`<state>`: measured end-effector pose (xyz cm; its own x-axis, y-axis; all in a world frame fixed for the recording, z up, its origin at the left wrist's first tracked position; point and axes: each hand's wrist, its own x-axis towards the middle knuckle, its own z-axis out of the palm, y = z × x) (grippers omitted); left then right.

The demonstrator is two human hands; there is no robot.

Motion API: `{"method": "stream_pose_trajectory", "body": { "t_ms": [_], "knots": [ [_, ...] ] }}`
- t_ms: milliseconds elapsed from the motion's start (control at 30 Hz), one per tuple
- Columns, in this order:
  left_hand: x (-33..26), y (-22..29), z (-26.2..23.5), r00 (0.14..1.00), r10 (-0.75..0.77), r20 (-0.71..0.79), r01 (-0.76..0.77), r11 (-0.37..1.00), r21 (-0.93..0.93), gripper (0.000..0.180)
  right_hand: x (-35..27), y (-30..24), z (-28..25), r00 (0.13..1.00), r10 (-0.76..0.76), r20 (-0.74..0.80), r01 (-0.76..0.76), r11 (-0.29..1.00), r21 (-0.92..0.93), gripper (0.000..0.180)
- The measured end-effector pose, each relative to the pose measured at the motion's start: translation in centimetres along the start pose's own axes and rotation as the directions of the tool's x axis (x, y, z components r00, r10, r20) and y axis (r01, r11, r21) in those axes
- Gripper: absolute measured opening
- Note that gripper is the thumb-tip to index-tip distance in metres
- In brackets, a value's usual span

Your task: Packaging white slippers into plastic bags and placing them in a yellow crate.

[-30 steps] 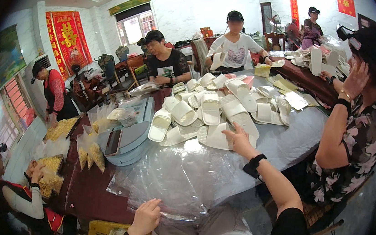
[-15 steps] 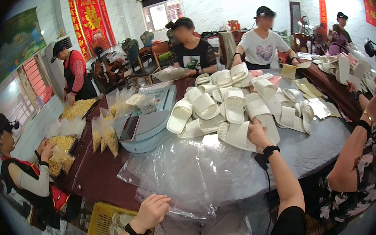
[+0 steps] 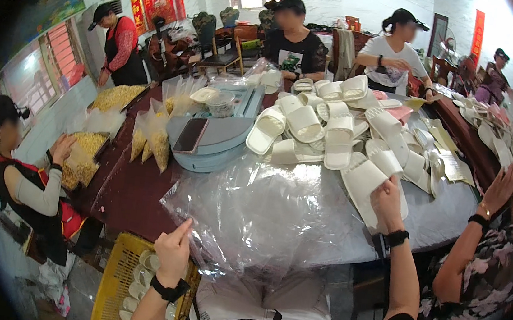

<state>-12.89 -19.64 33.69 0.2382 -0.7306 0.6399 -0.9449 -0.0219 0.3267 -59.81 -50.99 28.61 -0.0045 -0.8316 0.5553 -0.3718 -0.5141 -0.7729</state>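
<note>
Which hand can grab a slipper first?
Probably the right hand. It already rests on a white slipper at the near edge of the slipper pile. The left hand is low by the clear plastic bags, above the yellow crate, far from the slippers.

Two bare forearms enter from the lower edge. Left hand (image 3: 172, 252): no glove, no rings visible; a black band with a dark watch-like face sits snug at the wrist, the strap wide and matte. Right hand (image 3: 387, 203): also ungloved, with a matching black wristband, a small square black module on its outer side. Right upper arm ends in a short black sleeve near the frame's bottom. Torso partly in view below: black top with a sliver of yellow-green print at the hem. Blue denim shows beside it at the lower edge. A white cloth covers the lap, creased down the middle.
</note>
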Motion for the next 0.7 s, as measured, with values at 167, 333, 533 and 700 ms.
{"method": "stream_pose_trajectory", "body": {
  "t_ms": [167,333,533,700],
  "knots": [
    [0.1,-1.5,-1.1,0.808,-0.493,0.322,0.556,0.456,-0.695,0.029,-3.4,-3.6,-2.1,0.998,0.046,0.046,-0.048,0.998,0.028,0.035],
    [0.3,-0.7,-1.4,0.914,-0.405,0.004,0.185,0.409,-0.894,0.037,-5.6,-7.0,-2.7,0.978,0.207,-0.013,-0.196,0.945,0.262,0.03],
    [0.6,0.4,-3.4,0.941,-0.144,-0.306,-0.077,0.79,-0.608,0.038,-7.7,-13.7,-2.9,0.982,0.14,-0.125,-0.105,0.962,0.25,0.02],
    [-1.8,6.0,-7.6,0.906,0.25,0.341,0.027,0.769,-0.638,0.025,-9.5,-14.5,-3.0,0.99,-0.1,-0.102,0.095,0.994,-0.053,0.022]
  ]
}}
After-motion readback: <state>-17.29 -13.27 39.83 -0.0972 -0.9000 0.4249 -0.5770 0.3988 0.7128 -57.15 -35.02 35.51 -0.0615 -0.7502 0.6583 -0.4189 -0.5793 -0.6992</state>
